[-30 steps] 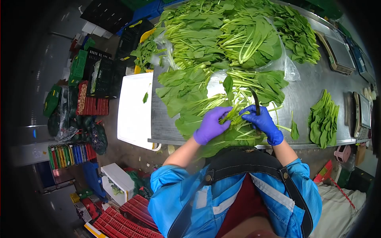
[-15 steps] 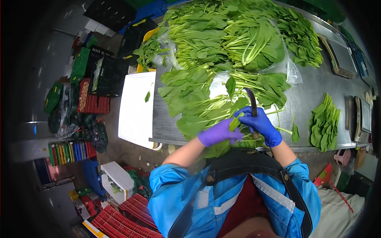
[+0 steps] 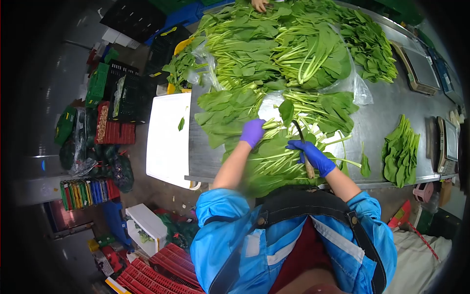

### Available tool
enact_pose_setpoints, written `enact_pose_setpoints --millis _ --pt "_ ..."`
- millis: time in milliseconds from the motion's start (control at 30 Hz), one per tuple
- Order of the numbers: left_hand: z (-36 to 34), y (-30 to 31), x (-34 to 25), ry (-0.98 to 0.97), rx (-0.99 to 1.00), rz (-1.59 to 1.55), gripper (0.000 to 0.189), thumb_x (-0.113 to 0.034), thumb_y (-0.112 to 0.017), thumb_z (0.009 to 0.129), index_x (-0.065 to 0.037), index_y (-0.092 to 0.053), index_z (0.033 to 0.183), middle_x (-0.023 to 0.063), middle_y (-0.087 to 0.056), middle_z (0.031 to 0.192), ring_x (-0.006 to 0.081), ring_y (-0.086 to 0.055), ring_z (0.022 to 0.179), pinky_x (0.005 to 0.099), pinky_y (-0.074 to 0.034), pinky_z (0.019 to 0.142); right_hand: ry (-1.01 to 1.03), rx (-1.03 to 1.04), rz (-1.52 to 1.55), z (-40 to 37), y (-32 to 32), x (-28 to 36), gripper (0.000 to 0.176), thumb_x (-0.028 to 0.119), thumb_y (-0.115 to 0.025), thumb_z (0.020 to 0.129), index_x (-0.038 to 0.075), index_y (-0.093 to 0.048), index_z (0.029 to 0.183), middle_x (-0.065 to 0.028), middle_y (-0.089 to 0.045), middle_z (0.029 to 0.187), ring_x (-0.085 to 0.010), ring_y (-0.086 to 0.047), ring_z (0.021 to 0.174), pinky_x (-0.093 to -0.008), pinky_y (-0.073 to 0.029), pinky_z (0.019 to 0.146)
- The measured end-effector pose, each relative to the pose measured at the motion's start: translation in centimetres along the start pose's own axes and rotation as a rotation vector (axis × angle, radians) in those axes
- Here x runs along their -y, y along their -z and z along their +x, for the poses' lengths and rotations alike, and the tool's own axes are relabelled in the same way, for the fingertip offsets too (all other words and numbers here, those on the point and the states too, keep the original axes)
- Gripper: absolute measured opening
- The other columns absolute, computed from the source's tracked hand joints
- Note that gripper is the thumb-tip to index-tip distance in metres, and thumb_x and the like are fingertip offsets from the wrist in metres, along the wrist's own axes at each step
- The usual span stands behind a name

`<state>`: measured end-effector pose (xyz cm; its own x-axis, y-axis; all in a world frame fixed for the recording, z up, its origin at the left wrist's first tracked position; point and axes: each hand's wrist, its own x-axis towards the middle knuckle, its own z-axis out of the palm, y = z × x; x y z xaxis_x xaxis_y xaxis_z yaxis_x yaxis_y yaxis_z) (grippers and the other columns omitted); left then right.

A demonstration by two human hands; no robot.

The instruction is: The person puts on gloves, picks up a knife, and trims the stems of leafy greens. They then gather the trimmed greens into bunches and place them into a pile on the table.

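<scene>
So the big change is the left hand in a purple rubber glove (image 3: 252, 132): half a second ago it's down beside the right hand in a blue rubber glove (image 3: 313, 156) with a short green piece between them, and now it's up and away, fingers closed around some pale green stems (image 3: 270, 128) at the near edge of the heaps. Can't make out that short piece anymore. Looks to me like the two hands have split up, one on the stems and one on the blade. The right hand has its fingers wrapped on the curved dark knife with a wooden handle (image 3: 309, 170), which has come down a bit, blade pointing up and away over the stems. The loose leafy greens (image 3: 274, 164) lie right in front of the body on the shiny metal table (image 3: 372, 132), with the big leafy green pile (image 3: 245, 49) beyond. Also new: another person's bare hand (image 3: 259, 5) at the far edge, by the pile, grip too cut off to tell.
</scene>
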<state>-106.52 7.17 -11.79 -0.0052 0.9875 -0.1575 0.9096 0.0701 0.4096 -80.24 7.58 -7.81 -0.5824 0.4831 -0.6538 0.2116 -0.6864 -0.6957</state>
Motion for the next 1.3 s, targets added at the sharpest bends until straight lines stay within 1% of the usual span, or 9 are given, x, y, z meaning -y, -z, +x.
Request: enact_pose_setpoints --millis 200,300,367,467,733,900,1067,1167,1300 --pt "-1.8 8.0 -1.9 0.132 -0.142 -0.551 0.030 -0.022 -0.064 0.080 -0.004 -0.062 0.103 0.0151 -0.066 0.089 0.0252 -0.063 0.075 0.0337 -0.048 0.073 0.221 -0.095 -0.075 -2.3 1.4 3.1 0.038 0.032 -0.047 0.092 0.005 -0.057 0.116 -0.0051 -0.067 0.095 -0.0079 -0.044 0.045 -0.0210 -0.037 0.041" --pt "-3.5 13.1 -5.8 0.225 0.116 -0.973 0.030 -0.024 -0.062 0.083 -0.003 -0.061 0.104 0.0069 -0.068 0.083 0.0089 -0.052 0.055 0.0222 -0.041 0.050 0.255 -0.112 -0.182 -3.2 -0.5 6.2 0.032 0.024 -0.050 0.091 0.007 -0.057 0.117 -0.0067 -0.068 0.088 -0.0140 -0.053 0.049 -0.0262 -0.044 0.047" --pt "-4.4 13.5 -7.2 0.238 0.270 -1.086 0.032 -0.023 -0.062 0.082 -0.002 -0.061 0.105 0.0037 -0.068 0.081 0.0033 -0.043 0.048 0.0178 -0.034 0.043 0.800 -0.208 -0.619 -2.7 -1.7 6.7 0.031 0.014 -0.053 0.088 0.011 -0.057 0.119 -0.0112 -0.068 0.083 -0.0226 -0.062 0.061 -0.0331 -0.049 0.058" --pt "-5.9 13.1 -10.1 0.270 0.344 -1.155 0.033 -0.023 -0.062 0.082 -0.001 -0.060 0.107 0.0047 -0.068 0.081 0.0034 -0.043 0.047 0.0177 -0.033 0.042 0.787 -0.229 -0.730 -3.4 -3.0 7.4 0.036 0.008 -0.055 0.084 0.013 -0.057 0.119 -0.0159 -0.065 0.081 -0.0304 -0.064 0.074 -0.0377 -0.050 0.068" --pt "-7.9 12.0 -10.9 0.193 0.305 -1.255 0.039 -0.024 -0.059 0.083 0.003 -0.059 0.111 0.0061 -0.069 0.083 0.0037 -0.040 0.046 0.0171 -0.033 0.044 0.570 -0.268 -1.017 -2.6 0.2 3.5 0.034 0.014 -0.055 0.082 0.012 -0.059 0.116 -0.0203 -0.063 0.077 -0.0367 -0.061 0.068 -0.0412 -0.050 0.062" --pt "-6.5 11.5 -5.9 0.285 0.211 -1.400 0.044 -0.030 -0.057 0.087 0.002 -0.054 0.117 0.0077 -0.066 0.094 0.0056 -0.049 0.060 0.0184 -0.039 0.053 0.462 -0.206 -0.564 -3.6 0.8 2.8 0.030 0.017 -0.052 0.089 0.008 -0.059 0.117 -0.0089 -0.064 0.067 -0.0158 -0.062 0.061 -0.0314 -0.048 0.063" --pt "-3.4 11.9 -0.5 0.417 -0.003 -1.597 0.046 -0.036 -0.053 0.092 0.001 -0.051 0.119 0.0088 -0.062 0.102 0.0126 -0.058 0.080 0.0262 -0.050 0.067 0.418 -0.219 -0.521 -4.6 0.8 3.0 0.030 0.017 -0.051 0.089 0.008 -0.060 0.116 -0.0056 -0.062 0.067 -0.0149 -0.061 0.063 -0.0289 -0.047 0.063" --pt "-2.1 11.9 1.3 0.572 -0.083 -1.633 0.039 -0.035 -0.054 0.091 -0.002 -0.056 0.111 0.0070 -0.061 0.097 0.0166 -0.058 0.081 0.0337 -0.049 0.075 0.239 -0.237 -0.443 -5.9 1.2 3.2 0.029 0.018 -0.050 0.091 0.009 -0.060 0.116 -0.0030 -0.062 0.069 -0.0090 -0.053 0.054 -0.0255 -0.044 0.050" --pt "-0.4 12.0 2.3 0.515 0.075 -1.464 0.037 -0.034 -0.064 0.084 -0.003 -0.060 0.103 0.0056 -0.063 0.093 0.0173 -0.059 0.076 0.0335 -0.049 0.073 0.203 -0.245 -0.372 -5.7 2.3 1.9 0.028 0.019 -0.048 0.091 0.011 -0.060 0.116 -0.0015 -0.062 0.069 -0.0073 -0.049 0.050 -0.0224 -0.042 0.046"
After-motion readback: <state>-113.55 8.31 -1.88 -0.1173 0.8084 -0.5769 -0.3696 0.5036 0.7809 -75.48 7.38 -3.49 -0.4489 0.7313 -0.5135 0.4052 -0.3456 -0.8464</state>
